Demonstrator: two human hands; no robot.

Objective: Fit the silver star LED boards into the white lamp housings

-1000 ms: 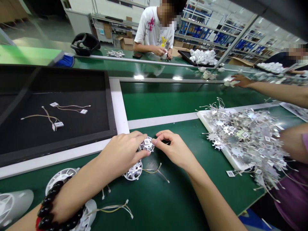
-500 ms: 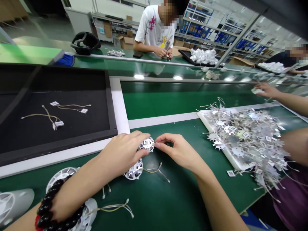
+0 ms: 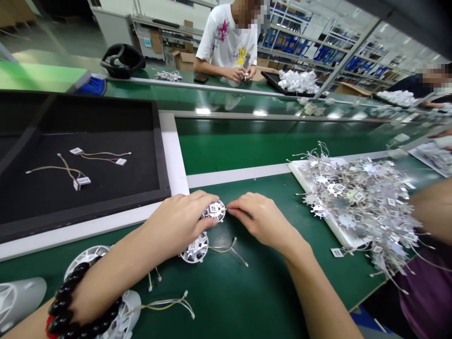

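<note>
My left hand (image 3: 189, 214) is closed on a small round white spoked housing (image 3: 215, 211) with a silver plate and a printed label on its face. My right hand (image 3: 252, 214) pinches at that housing's right edge, thumb and forefinger together on what looks like a thin wire end, mostly hidden by the fingertips. Just below my left hand lies a second spoked housing (image 3: 195, 249), its wires trailing right over the green bench. Under my left forearm, which wears a black bead bracelet (image 3: 67, 294), a larger white housing (image 3: 130, 308) is partly covered, with wires (image 3: 173, 301) running from it.
A black tray (image 3: 106, 122) at left holds labelled pieces with wires. On the right, silver star-shaped plates with wires (image 3: 356, 197) are heaped on a white foam slab. Across the bench a person in a white shirt (image 3: 229, 44) works; another person's arm (image 3: 432, 212) is close at right.
My hands stay at the same housing with hardly any movement. The view has shifted slightly. The neighbour's outstretched hand at right has drawn back toward the edge of view.
</note>
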